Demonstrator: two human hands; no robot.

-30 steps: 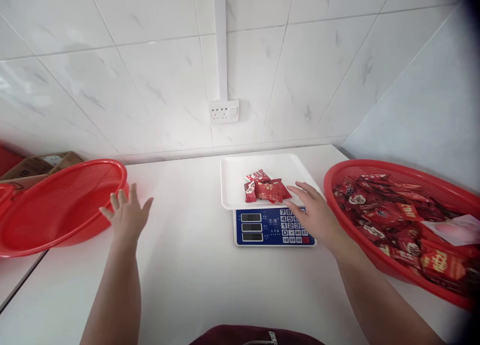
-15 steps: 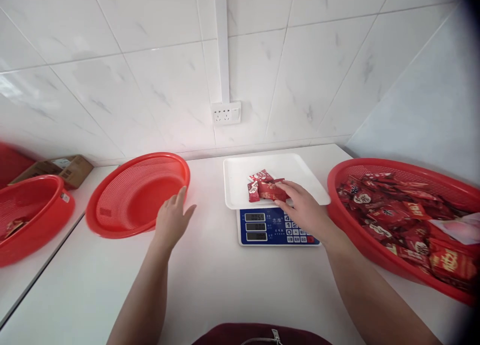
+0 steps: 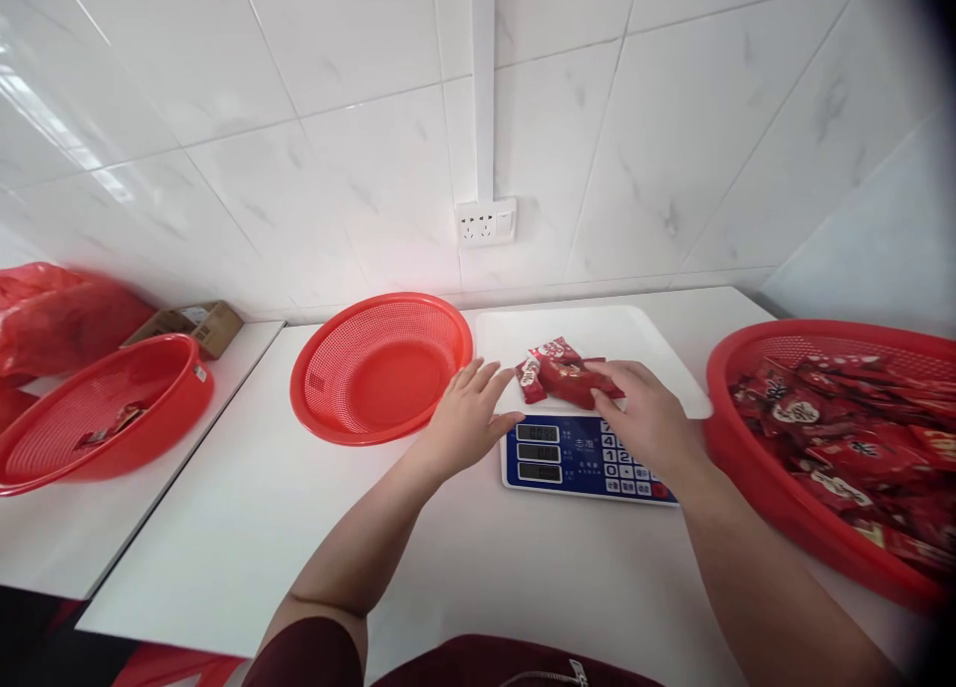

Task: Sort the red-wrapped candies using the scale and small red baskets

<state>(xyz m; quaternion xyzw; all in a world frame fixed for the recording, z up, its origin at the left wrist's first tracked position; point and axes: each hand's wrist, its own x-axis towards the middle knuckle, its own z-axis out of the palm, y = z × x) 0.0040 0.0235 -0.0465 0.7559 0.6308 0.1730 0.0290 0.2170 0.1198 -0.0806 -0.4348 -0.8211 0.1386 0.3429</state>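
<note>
On the blue-and-white digital scale (image 3: 590,458), a white tray (image 3: 515,321) carries a few small red snack packets (image 3: 557,349). My right hand (image 3: 646,408) grips the right end of a red packet (image 3: 572,382) in this pile, thumb in front and fingers over it. My left hand (image 3: 470,418) hovers at the tray's left front corner with fingers spread, holding nothing. Behind and left of it stands a red perforated basket (image 3: 395,378) with no packets visible inside. The scale's digits are too blurred to read.
At right, a large red basket (image 3: 717,368) is heaped with red packets. Another red basket (image 3: 160,443) at far left holds a few packets; a cardboard box (image 3: 216,331) and red plastic bag (image 3: 75,314) lie behind it. A wall socket (image 3: 485,223) is above the table.
The middle basket now stands closer to the scale. My left hand has moved right, from that basket's rim to the tray. My right hand has closed on a packet. The view has turned left.
</note>
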